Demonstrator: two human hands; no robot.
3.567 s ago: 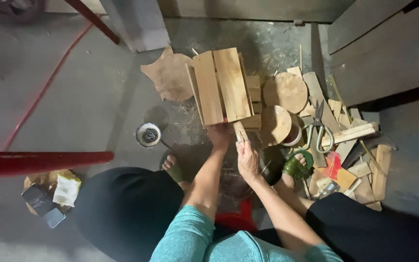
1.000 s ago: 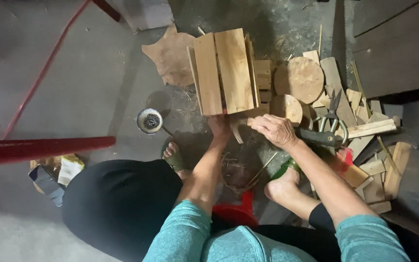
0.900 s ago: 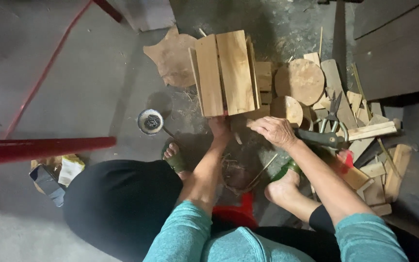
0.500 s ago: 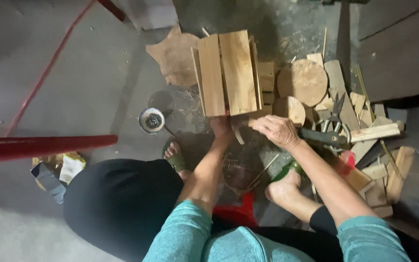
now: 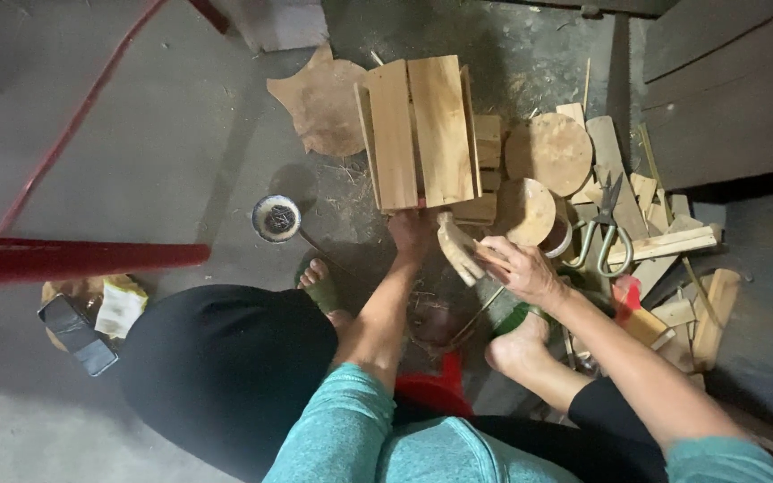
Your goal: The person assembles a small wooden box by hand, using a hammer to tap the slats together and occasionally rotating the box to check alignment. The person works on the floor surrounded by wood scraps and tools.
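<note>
The slatted wooden crate (image 5: 424,132) stands on the concrete floor (image 5: 136,134) in the upper middle of the frame, and my left hand (image 5: 410,231) presses against its near bottom edge, fingers curled onto the wood so the grip is closed on the crate. Just to the right, my right hand (image 5: 519,266) is wrapped around the pale wooden handle of a tool (image 5: 458,250), whose thin dark shaft runs down toward my foot; I cannot tell what kind of tool it is. Behind that hand sit two round wooden discs (image 5: 548,152), one above the other, and beside them lie green-handled shears (image 5: 603,234) on a heap of wood offcuts (image 5: 673,243) at the right of the frame. Left of the crate a flat curved board (image 5: 322,103) lies on the floor, and below it a small round tin (image 5: 276,217). A red bar (image 5: 73,258) crosses the left edge, with a dark phone (image 5: 77,324) beneath it.
</note>
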